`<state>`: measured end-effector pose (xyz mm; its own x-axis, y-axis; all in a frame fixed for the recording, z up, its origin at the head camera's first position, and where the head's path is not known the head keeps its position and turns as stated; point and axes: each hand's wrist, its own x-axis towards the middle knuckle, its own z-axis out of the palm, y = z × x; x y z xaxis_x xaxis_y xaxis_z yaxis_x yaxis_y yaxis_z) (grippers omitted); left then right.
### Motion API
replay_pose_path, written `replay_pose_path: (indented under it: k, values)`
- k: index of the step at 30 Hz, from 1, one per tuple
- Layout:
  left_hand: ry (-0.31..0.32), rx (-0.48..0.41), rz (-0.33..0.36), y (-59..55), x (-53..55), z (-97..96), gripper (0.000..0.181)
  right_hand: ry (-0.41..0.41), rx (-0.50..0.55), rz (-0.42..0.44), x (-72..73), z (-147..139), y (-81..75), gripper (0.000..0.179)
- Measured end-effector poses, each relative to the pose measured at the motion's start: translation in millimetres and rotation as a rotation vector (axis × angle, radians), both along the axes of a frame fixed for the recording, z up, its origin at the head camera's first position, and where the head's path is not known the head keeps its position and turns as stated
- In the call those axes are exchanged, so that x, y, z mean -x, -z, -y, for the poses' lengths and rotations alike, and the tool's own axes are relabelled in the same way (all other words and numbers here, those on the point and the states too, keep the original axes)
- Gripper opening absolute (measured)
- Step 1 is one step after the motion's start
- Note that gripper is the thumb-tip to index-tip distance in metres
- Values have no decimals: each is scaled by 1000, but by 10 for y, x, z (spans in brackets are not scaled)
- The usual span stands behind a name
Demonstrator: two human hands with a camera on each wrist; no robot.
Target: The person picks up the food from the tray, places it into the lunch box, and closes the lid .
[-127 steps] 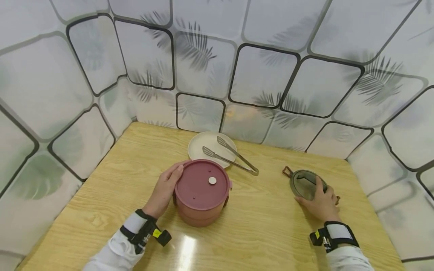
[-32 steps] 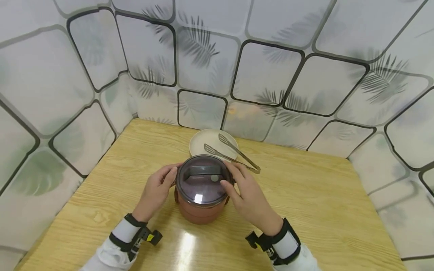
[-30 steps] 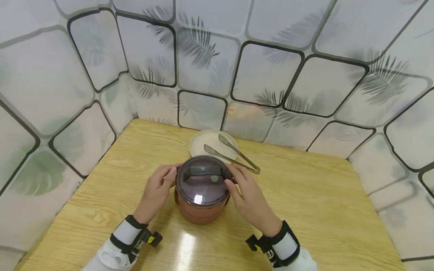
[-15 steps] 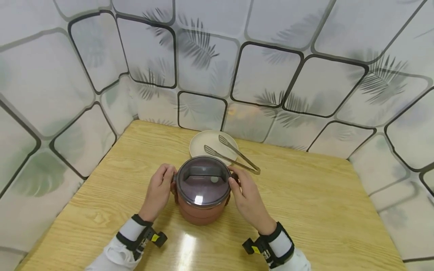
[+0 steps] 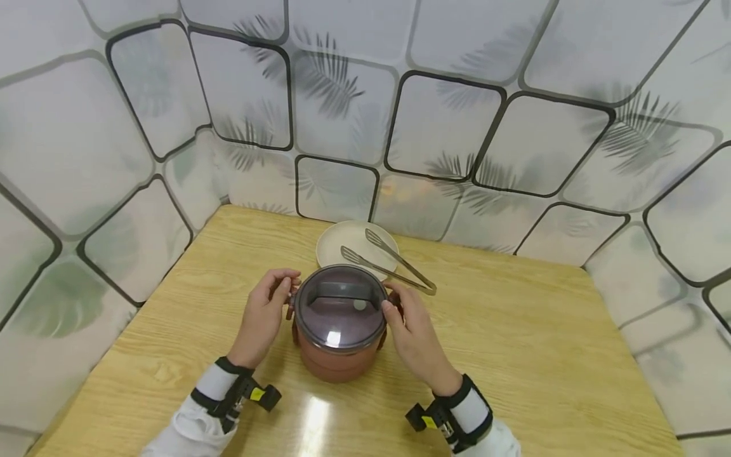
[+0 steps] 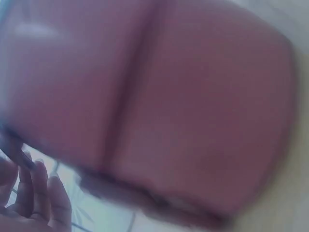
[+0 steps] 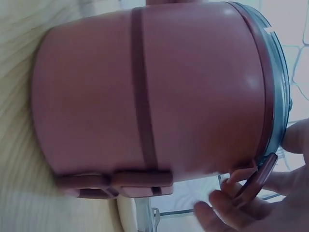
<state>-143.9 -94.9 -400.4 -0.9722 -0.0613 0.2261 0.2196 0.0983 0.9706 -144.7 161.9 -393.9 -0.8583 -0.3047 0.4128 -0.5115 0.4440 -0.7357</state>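
On the table stands a reddish-pink pot [image 5: 337, 362], topped by a dark see-through lid [image 5: 342, 330] with a handle [image 5: 342, 291] across it. My left hand [image 5: 264, 311] is at the lid's left clip [image 5: 290, 311], fingers bent around it. In the left wrist view the clip [image 6: 18, 152] lies between my thumb and fingers; that view is blurred. On the other side, my right hand [image 5: 415, 327] has its thumb on the lid's rim and its fingers curled round the right clip [image 7: 256, 181]. The pot's lower side latches [image 7: 113, 186] lie along its wall.
Behind the pot, a white plate [image 5: 328, 244] lies near the wall. Metal tongs [image 5: 400, 273] rest partly on it, their bent end on the wooden table [image 5: 514, 343]. Patterned fabric walls [image 5: 342, 114] enclose the table's back and sides.
The see-through lid, earlier under my right hand at the table's right, now sits on the pot. Both hands have shifted to its side clips; my left fingers have moved slightly in the last half second.
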Motion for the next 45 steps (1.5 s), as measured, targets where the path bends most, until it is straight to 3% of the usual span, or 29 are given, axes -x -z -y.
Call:
replay_pose_path:
  k: [3, 7, 12, 17, 23, 31, 37, 45]
  values:
    - [37, -57, -13, -8, 88, -17, 33, -24, 105, 47, -7, 79, -183, 35]
    - [115, -65, -35, -29, 155, -125, 36, -49, 234, 158, -20, 232, -403, 34]
    - [160, -66, -19, -7, 162, -198, 36, -55, 251, 246, -21, 321, -374, 34]
    - [167, -92, 18, -55, 134, -215, 36, -28, 268, 187, -19, 362, -341, 33]
    - [179, -111, -10, -221, 34, -262, 38, 16, 290, 153, -34, 400, -316, 33]
    - [174, -115, 0, -254, 5, -291, 39, 26, 296, 133, -30, 397, -276, 33]
    - [183, -167, -10, -200, 29, -295, 39, 32, 316, 127, -33, 409, -267, 32]
    - [208, -243, -25, 48, 160, -289, 43, 40, 348, 106, -27, 431, -260, 31]
